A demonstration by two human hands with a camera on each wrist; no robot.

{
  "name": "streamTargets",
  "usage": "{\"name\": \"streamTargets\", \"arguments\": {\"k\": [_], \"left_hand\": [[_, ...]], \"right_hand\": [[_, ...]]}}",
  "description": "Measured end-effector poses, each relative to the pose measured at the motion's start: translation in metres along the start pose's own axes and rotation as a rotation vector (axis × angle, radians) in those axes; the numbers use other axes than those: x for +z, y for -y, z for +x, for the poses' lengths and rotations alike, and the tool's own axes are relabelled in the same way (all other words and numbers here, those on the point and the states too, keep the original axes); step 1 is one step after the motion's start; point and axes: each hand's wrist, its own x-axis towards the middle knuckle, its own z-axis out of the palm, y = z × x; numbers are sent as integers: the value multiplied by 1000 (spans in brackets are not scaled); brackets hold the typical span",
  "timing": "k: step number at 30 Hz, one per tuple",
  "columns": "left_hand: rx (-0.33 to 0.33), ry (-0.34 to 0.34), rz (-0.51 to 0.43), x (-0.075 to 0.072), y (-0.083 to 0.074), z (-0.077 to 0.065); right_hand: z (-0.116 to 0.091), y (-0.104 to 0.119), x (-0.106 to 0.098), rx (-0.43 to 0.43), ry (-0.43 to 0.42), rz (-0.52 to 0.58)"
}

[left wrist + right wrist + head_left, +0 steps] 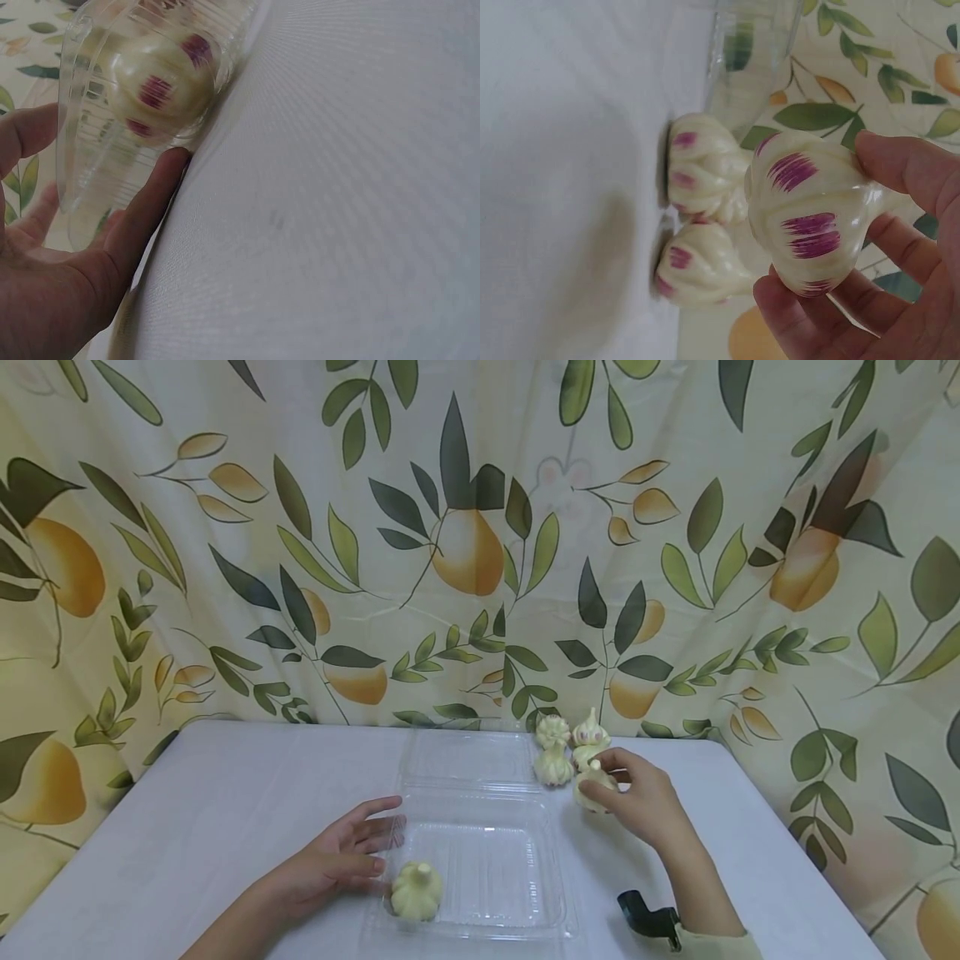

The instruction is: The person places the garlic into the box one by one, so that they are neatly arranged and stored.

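Note:
My right hand (645, 800) grips a garlic bulb (810, 214), cream-white with purple streaks, between thumb and fingers. The bulb is held up just in front of several other garlic bulbs (553, 766) grouped at the table's back right. A clear plastic clamshell box (487, 868) lies unfolded on the table, its lid toward the back. One garlic bulb (417, 892) sits in the box's front left corner. At the box's left side is my left hand (333, 860), fingers spread and fairly straight; its thumb touches the wall near the table in the left wrist view.
A white cloth covers the table (225, 793). Behind it hangs a curtain (465, 635) printed with fruit and leaves. On my right forearm, near the sleeve, a black device (648, 917) sticks out over the table.

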Motion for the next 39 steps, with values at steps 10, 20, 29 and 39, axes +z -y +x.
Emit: {"name": "streamTargets", "arguments": {"k": [10, 20, 29, 39], "left_hand": [[-4, -4, -6, 0, 0, 0], [-3, 1, -14, -1, 1, 0], [-16, -8, -21, -2, 0, 2], [-11, -9, -21, -1, 1, 1]], "right_hand": [[-6, 20, 0, -8, -2, 2], [-12, 36, 5, -80, -6, 46], [-13, 42, 15, -125, 5, 82], [-15, 49, 21, -147, 38, 96]]}}
